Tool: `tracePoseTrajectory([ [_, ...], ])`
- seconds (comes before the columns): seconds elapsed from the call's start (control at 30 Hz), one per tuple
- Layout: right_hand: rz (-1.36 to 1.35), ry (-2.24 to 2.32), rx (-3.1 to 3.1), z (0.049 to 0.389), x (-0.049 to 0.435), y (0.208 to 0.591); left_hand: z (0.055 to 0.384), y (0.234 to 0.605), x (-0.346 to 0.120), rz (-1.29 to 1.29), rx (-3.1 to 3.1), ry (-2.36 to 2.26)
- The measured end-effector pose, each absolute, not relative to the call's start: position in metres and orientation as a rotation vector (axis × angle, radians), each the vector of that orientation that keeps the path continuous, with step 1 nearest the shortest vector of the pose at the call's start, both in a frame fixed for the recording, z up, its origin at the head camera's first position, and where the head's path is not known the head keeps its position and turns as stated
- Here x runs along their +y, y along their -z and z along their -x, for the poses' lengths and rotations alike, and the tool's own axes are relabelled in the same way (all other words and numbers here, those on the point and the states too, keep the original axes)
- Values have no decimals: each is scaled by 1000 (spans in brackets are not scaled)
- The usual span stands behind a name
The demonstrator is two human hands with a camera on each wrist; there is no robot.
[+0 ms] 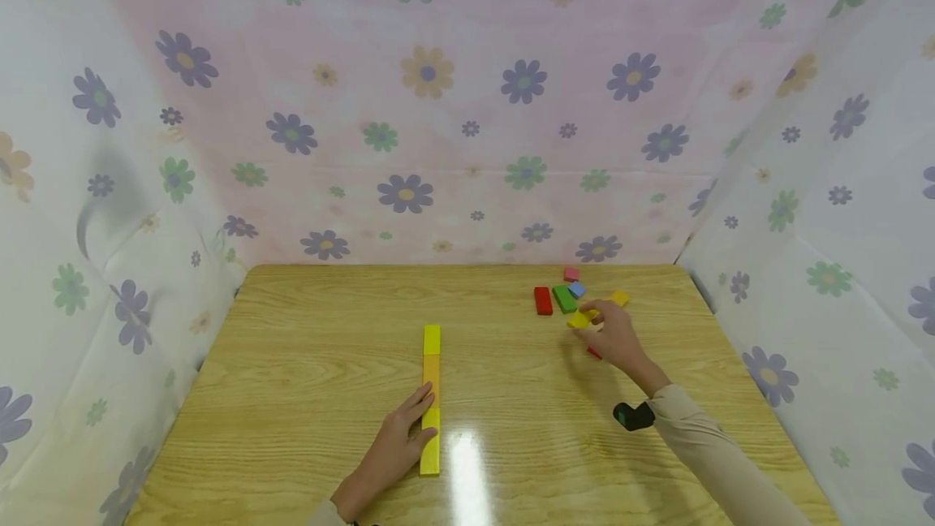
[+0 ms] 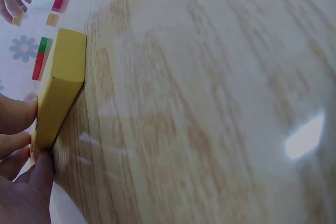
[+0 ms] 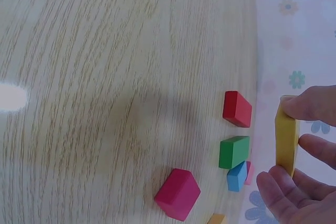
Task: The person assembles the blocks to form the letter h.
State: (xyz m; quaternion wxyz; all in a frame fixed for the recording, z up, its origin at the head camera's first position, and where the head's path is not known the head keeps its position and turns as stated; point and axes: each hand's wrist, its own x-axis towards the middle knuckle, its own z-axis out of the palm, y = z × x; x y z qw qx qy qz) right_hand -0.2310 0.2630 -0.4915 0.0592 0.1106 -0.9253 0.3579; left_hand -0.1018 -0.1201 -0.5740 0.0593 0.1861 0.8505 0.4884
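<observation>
A straight row of blocks runs away from me on the wooden table: a near yellow block (image 1: 429,461), an orange block (image 1: 432,372) and a far yellow block (image 1: 433,339). My left hand (image 1: 390,446) pinches the near part of this row, thumb on one side and fingers on the other; the left wrist view shows them against the near yellow block's sides. Over on the right, my right hand (image 1: 613,339) holds another yellow block (image 3: 286,137) between thumb and fingertips. In the right wrist view that block appears lifted off the table.
Around the right hand lie a red block (image 1: 544,301), a green block (image 1: 565,299), a blue block (image 1: 577,290), a pink block (image 1: 571,274), an orange-yellow block (image 1: 620,298) and a crimson block (image 3: 178,195). Flowered cloth (image 1: 475,217) walls the table's back and sides.
</observation>
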Motion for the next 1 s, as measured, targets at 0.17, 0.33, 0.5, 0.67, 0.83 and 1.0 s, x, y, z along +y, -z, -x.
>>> tracePoseTrajectory([
  [0.17, -355, -1102, -2808, 232, 257, 492, 102, 574, -120, -594, 2599, -1486],
  [0.33, -388, -1110, -2807, 233, 250, 493, 101, 575, -120, -602, 2611, -1478],
  [0.5, -436, -1091, -2802, 237, 243, 496, 102, 574, -120, -573, 2598, -1476],
  [0.67, -477, -1105, -2797, 241, 234, 498, 102, 574, -121, -594, 2597, -1483],
  [0.83, -498, -1117, -2822, 245, 225, 499, 101, 574, -120, -593, 2603, -1488],
  [1.0, -525, -1139, -2827, 247, 215, 497, 102, 575, -120, -606, 2621, -1489],
])
